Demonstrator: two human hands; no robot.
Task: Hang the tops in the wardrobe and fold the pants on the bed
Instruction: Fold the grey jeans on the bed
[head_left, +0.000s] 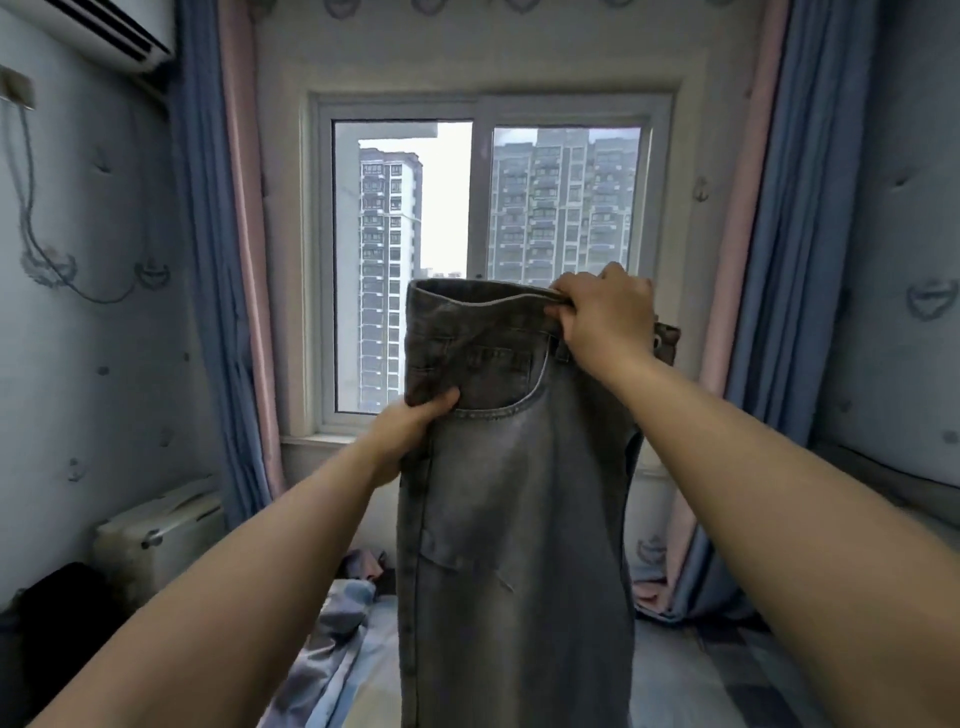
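A pair of washed grey jeans (514, 519) hangs upright in front of me, waistband at the top, legs dropping below the frame's lower edge. My right hand (608, 312) grips the waistband at its upper right. My left hand (410, 431) grips the left side seam just below the waist, thumb on the front by the pocket. Below lies the bed (691, 675) with a blue patterned sheet, partly hidden by the jeans. No wardrobe or tops are in view.
A window (483, 260) faces me, flanked by blue and pink curtains (218, 260). A crumpled blue quilt (337, 623) lies on the bed's left. A white cabinet (156, 535) and a dark bundle (62, 623) stand at the left wall.
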